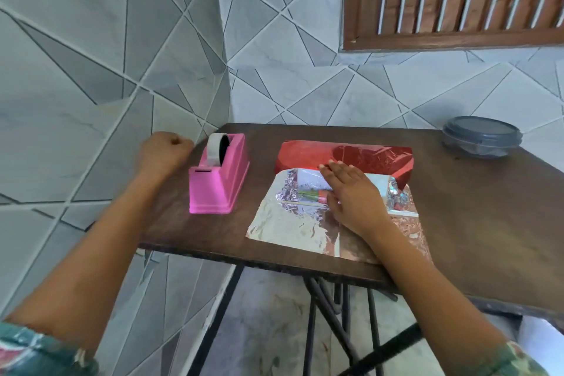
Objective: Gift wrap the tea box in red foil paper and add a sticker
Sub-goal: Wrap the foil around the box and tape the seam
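The left hand (164, 152) is curled into a fist with its back turned up. It is slightly blurred, and nothing shows between the fingers. Its wrist is nearly straight, and the bare left forearm (100, 238) runs back and down from it toward the body. The right hand (351, 192) lies well to the right of the left and a little nearer the body. It is flat and palm down, its fingers (335, 169) straight and close together, pointing away and slightly left. The bare right forearm (427, 278) slants back from the wrist to the right. Both arms end in patterned sleeves — left sleeve (36, 351), right sleeve (515, 360).
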The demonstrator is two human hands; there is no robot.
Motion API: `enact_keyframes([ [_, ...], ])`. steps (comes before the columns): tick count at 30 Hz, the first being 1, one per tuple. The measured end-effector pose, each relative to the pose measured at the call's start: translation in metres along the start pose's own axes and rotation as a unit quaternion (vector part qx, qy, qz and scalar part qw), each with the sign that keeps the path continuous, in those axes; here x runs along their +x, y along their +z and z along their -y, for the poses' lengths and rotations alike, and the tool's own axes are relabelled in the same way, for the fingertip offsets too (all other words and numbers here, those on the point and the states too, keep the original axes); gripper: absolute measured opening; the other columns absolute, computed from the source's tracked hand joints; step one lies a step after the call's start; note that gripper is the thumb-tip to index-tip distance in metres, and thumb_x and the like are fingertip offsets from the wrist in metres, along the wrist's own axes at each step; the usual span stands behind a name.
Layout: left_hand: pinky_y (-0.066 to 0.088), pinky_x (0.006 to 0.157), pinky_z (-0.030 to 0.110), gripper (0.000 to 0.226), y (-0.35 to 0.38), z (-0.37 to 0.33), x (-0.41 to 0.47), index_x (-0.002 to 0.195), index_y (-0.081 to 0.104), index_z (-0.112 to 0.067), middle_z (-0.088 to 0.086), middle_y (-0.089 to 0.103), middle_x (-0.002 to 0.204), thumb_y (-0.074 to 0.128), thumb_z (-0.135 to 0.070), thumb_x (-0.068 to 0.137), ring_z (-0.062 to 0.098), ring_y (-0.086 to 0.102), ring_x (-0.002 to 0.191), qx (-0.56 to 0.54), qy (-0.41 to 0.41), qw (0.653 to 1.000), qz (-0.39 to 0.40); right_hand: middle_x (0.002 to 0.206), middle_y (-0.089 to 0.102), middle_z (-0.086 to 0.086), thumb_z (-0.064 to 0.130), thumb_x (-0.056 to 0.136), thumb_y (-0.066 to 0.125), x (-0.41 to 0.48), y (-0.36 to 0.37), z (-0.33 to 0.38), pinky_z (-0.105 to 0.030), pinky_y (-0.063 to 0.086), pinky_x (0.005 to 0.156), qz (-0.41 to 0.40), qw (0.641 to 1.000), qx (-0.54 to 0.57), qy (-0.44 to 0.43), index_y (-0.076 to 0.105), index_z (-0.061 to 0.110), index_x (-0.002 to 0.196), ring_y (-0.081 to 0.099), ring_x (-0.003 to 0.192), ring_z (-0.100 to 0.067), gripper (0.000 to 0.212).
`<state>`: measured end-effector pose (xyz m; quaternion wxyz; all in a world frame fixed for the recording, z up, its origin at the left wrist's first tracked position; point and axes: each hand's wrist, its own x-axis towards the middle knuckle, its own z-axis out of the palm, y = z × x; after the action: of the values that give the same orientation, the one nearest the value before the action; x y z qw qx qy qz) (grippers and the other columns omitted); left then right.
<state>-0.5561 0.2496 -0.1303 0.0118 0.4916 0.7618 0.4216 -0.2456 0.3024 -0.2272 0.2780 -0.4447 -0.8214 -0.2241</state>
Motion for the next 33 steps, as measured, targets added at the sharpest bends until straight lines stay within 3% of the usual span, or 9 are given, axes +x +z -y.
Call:
enact_keyframes([
  [2,0.04,0.066,0.029,0.029,-0.007,0.005,0.0,0.086,0.068,0.003,0.023,0.065,0.087,0.058,-0.024,0.087,0.034,0.059,0.077,0.02,-0.063,0.996,0.066,0.119,0.064,-0.015,0.018,0.074,0.055,-0.001,0.0,-0.001,-0.044,0.043,0.096,-0.009,1.0,-0.001,-0.002,0.062,0.005,0.121,0.062,0.109,-0.032,0.049],
  [5,0.03,0.046,0.02,0.028,-0.011,0.008,0.0,0.082,0.065,-0.001,0.01,0.05,0.06,0.058,-0.028,0.09,0.021,0.039,0.047,-0.073,-0.16,0.972,0.154,0.118,0.065,-0.016,0.015,0.073,0.059,0.0,0.003,-0.002,-0.043,0.038,0.097,-0.031,0.999,-0.007,-0.007,0.063,0.004,0.119,0.063,0.107,-0.033,0.048],
  [9,0.029,0.047,0.019,0.026,-0.009,0.006,-0.001,0.07,0.055,-0.011,0.001,0.042,0.059,0.056,-0.025,0.092,0.011,0.033,0.049,-0.139,-0.227,0.943,0.202,0.118,0.064,-0.018,0.007,0.067,0.077,-0.001,0.006,-0.002,-0.042,0.029,0.097,-0.041,0.999,-0.005,-0.001,0.063,0.003,0.118,0.062,0.107,-0.035,0.053],
  [13,0.028,0.044,0.017,0.027,-0.004,0.0,0.001,0.068,0.053,-0.013,-0.001,0.04,0.058,0.055,-0.026,0.092,0.009,0.03,0.049,-0.145,-0.245,0.935,0.211,0.118,0.064,-0.018,0.006,0.066,0.078,-0.001,0.006,-0.001,-0.042,0.029,0.097,-0.046,0.999,0.004,0.002,0.063,0.003,0.118,0.062,0.108,-0.035,0.054],
  [16,0.044,0.037,0.017,0.024,0.0,-0.008,0.002,0.076,0.052,-0.01,0.004,0.048,0.071,0.055,-0.026,0.092,0.013,0.045,0.056,-0.149,-0.265,0.922,0.238,0.118,0.064,-0.018,0.006,0.067,0.077,-0.001,0.008,-0.001,-0.043,0.03,0.097,-0.053,0.999,0.003,0.002,0.064,0.002,0.117,0.062,0.108,-0.035,0.053],
  [22,0.053,0.046,0.041,0.018,-0.002,-0.017,-0.001,0.084,0.052,-0.006,0.014,0.051,0.087,0.063,-0.02,0.088,0.027,0.057,0.074,-0.179,-0.297,0.897,0.275,0.118,0.064,-0.019,0.008,0.072,0.065,-0.001,0.011,-0.003,-0.049,0.038,0.097,-0.06,0.998,0.021,-0.001,0.063,0.002,0.119,0.062,0.108,-0.036,0.048],
  [26,0.057,0.06,0.043,0.016,0.004,-0.015,-0.006,0.081,0.052,-0.007,0.012,0.052,0.084,0.062,-0.016,0.089,0.028,0.056,0.086,-0.208,-0.312,0.891,0.255,0.118,0.064,-0.017,0.014,0.073,0.055,-0.002,0.012,-0.003,-0.046,0.036,0.098,-0.062,0.998,0.019,0.004,0.063,0.003,0.119,0.062,0.108,-0.035,0.048],
  [30,0.057,0.058,0.042,0.016,0.007,-0.014,-0.011,0.08,0.052,-0.007,0.01,0.052,0.087,0.061,-0.017,0.089,0.029,0.052,0.097,-0.25,-0.326,0.881,0.235,0.119,0.064,-0.017,0.012,0.073,0.057,-0.002,0.014,-0.003,-0.045,0.033,0.099,-0.066,0.998,0.021,0.006,0.063,0.004,0.119,0.062,0.109,-0.034,0.047],
  [33,0.053,0.079,0.047,0.011,0.004,-0.014,-0.008,0.093,0.055,-0.006,0.01,0.051,0.106,0.059,-0.016,0.09,0.029,0.049,0.101,-0.308,-0.315,0.87,0.221,0.12,0.063,-0.018,0.006,0.072,0.069,-0.002,0.014,-0.003,-0.044,0.029,0.1,-0.067,0.997,0.021,0.005,0.062,0.003,0.121,0.061,0.111,-0.035,0.05],
])
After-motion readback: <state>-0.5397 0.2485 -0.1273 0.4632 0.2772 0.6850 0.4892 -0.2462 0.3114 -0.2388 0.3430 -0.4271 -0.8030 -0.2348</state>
